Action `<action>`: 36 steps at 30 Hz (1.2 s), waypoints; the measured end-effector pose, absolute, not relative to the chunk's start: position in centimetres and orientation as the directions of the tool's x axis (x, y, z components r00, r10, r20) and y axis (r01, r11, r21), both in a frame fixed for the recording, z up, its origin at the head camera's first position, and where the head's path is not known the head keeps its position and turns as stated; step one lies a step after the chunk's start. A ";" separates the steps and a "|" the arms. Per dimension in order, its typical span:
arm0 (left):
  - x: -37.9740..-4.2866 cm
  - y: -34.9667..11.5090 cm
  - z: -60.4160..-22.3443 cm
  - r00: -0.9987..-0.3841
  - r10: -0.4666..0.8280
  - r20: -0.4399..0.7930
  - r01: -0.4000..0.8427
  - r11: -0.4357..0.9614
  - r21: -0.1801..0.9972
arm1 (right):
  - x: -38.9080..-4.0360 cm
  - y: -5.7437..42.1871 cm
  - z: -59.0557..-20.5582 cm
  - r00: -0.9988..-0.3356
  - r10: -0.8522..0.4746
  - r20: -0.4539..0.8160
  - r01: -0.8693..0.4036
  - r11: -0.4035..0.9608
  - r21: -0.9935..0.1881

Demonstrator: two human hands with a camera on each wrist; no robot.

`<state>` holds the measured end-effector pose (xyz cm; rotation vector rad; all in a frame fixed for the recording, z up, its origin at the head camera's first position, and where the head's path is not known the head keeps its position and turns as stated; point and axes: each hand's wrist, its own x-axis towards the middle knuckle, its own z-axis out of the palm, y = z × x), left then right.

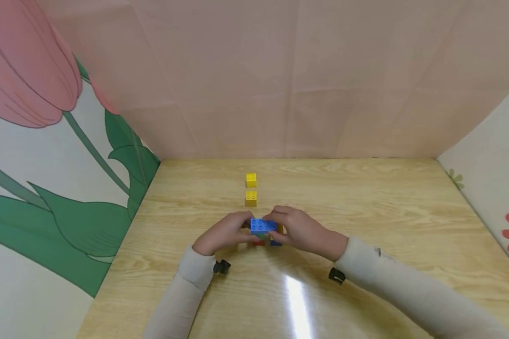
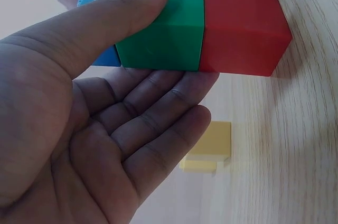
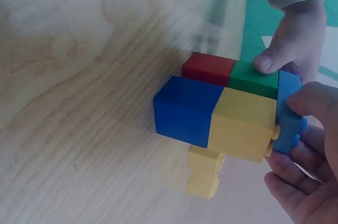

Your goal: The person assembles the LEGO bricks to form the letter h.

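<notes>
A light blue eight-stud brick [image 1: 259,227] lies across the top of two short stacks. One stack has a green brick [image 2: 163,31] over a red brick [image 2: 243,28]. Beside it, a yellow brick [image 3: 242,121] sits on a dark blue brick [image 3: 185,110], and some yellow studs show next to the light blue brick. My left hand [image 1: 228,230] holds the green brick between thumb and fingers. With thumb and fingers, my right hand [image 1: 302,228] pinches the light blue brick at its right end.
Behind the stacks, two separate yellow bricks, a nearer one [image 1: 251,198] and a farther one [image 1: 251,180], stand on the wooden table [image 1: 386,202]. A pink cloth wall [image 1: 288,84] rises at the table's back edge, with flower-patterned panels on both sides.
</notes>
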<state>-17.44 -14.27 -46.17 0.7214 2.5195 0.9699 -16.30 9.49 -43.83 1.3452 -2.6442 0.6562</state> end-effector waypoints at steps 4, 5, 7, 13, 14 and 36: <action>-17.5 -14.3 -46.1 -0.812 0.568 -0.135 0.332 0.639 0.694 | -16.4 9.4 -43.6 -0.628 -0.738 0.246 -0.768 0.535 -0.352; -17.5 -14.3 -46.1 -0.810 0.571 -0.132 0.339 0.641 0.689 | -16.4 9.3 -43.6 -0.625 -0.741 0.244 -0.770 0.536 -0.346; -17.6 -14.4 -46.1 -0.807 0.577 -0.124 0.354 0.641 0.681 | -16.4 9.3 -43.5 -0.612 -0.751 0.247 -0.783 0.533 -0.320; -17.6 -14.4 -46.2 -0.805 0.583 -0.108 0.369 0.636 0.678 | -16.5 9.3 -43.6 -0.597 -0.756 0.269 -0.797 0.520 -0.307; -17.6 -14.4 -46.2 -0.805 0.583 -0.109 0.366 0.633 0.682 | -16.5 9.3 -43.6 -0.601 -0.753 0.268 -0.793 0.520 -0.318; -17.7 -14.5 -46.5 -0.801 0.587 -0.121 0.344 0.616 0.709 | -16.5 9.7 -44.3 -0.619 -0.735 0.276 -0.776 0.519 -0.358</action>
